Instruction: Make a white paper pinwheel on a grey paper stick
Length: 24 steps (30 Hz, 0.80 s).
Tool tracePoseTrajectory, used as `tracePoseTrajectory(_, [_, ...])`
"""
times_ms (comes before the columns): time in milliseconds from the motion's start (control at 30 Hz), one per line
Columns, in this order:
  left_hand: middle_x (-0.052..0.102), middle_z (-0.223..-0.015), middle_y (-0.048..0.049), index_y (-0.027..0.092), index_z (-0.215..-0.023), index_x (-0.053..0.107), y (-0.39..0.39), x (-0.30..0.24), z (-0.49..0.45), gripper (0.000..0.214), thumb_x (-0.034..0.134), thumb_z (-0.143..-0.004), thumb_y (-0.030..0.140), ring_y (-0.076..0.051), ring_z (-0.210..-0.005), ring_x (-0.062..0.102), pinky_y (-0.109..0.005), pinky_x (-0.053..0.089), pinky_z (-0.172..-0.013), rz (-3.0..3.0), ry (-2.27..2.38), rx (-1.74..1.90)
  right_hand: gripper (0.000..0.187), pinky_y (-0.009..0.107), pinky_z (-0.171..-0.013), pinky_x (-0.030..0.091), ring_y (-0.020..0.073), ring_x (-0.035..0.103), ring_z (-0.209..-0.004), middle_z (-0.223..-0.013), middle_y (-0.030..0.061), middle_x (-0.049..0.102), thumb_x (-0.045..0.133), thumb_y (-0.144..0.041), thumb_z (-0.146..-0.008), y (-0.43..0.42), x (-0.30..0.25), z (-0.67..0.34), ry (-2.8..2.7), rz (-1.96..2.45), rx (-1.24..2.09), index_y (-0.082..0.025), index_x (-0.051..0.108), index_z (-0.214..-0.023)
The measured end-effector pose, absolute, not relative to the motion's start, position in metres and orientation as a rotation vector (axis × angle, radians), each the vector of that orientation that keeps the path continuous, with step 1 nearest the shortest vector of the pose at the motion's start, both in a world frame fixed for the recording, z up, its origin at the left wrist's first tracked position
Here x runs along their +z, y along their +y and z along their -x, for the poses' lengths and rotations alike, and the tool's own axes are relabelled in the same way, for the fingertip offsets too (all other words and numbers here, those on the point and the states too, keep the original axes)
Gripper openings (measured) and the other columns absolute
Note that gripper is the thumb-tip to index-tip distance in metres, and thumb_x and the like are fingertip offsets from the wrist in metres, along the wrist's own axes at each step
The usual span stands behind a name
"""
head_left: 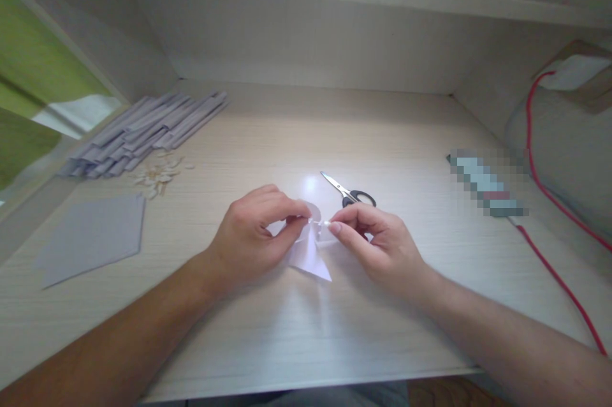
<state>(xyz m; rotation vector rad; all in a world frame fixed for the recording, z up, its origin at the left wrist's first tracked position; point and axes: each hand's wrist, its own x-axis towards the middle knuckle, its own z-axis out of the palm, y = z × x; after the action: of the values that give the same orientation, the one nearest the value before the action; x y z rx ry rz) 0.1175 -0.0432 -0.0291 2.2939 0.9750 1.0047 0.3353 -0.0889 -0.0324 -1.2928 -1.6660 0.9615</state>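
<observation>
"Desktop [268, 133] first: pale and wood-grained, it spreads out all around the grip. What's the biggest thing on it?"

"The pile of rolled papers [143, 129], beyond the grip and off to its left. I'd take those for pieces already done, though they overlap too much to count."

"And what's left?"

"The flat paper [95, 235], I'd judge, well to the left of the grip. It looks unrolled; one sheet or several, I can't tell."

"The hands, then?"

"Left hand [261, 228] and right hand [370, 238] face each other, slightly apart. The left presses thumb and forefinger together on the held paper [310, 257], which is curved by the fingertips and flares to a point on the near side of the grip. It seems partway along: not flat like the spare paper, nor a neat roll."

"Anything close by?"

"Scissors [351, 195], lying loose just beyond the right fingers. Pale scraps [157, 174] lie farther off to the left, beside the rolls; probably leftovers from finished pieces."

"And the right-hand grip?"

"Thumb and forefinger pinch a tiny white bit [327, 223], right beside the held paper. It's too small to name, and I can't tell whether it's attached."
</observation>
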Motion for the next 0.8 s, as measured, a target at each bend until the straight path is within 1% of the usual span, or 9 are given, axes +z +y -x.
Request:
tracePoseTrajectory(167, [0.074,-0.088,-0.0025,0.023,-0.092,0.075,-0.0433,-0.0319,-0.1174,0.014,0.065,-0.09,0.013,-0.017,-0.084,0.067,-0.032,0.049,-0.08,-2.318,0.925,0.972,0.015,0.027,-0.062,0.044,0.0154,0.061,-0.069,-0.075,0.0018,0.069,0.063,-0.028,-0.096,-0.0894,-0.0327,-0.3357,-1.702,1.323,0.924,-0.019,0.069,-0.085])
tracePoseTrajectory(433, [0.072,-0.086,-0.003,0.02,-0.093,0.077,-0.0404,-0.0356,-0.1173,0.014,0.068,-0.088,0.011,-0.016,-0.082,0.065,-0.029,0.049,-0.076,-2.309,0.907,1.015,0.016,0.026,-0.06,0.043,0.0141,0.059,-0.066,-0.073,0.0013,0.067,0.061,-0.026,-0.096,-0.0887,-0.036,-0.3375,-1.75,1.311,0.894,-0.017,0.068,-0.084])
tracePoseTrajectory(800, [0.073,-0.092,-0.0048,0.02,-0.097,0.078,-0.0428,-0.0336,-0.1189,0.014,0.068,-0.088,0.014,-0.017,-0.087,0.067,-0.03,0.052,-0.079,-2.222,0.938,0.965,0.017,0.026,-0.062,0.043,0.0139,0.061,-0.068,-0.074,0.0012,0.067,0.06,-0.024,-0.096,-0.0878,-0.0359,-0.3374,-1.778,1.32,0.882,-0.017,0.068,-0.084])
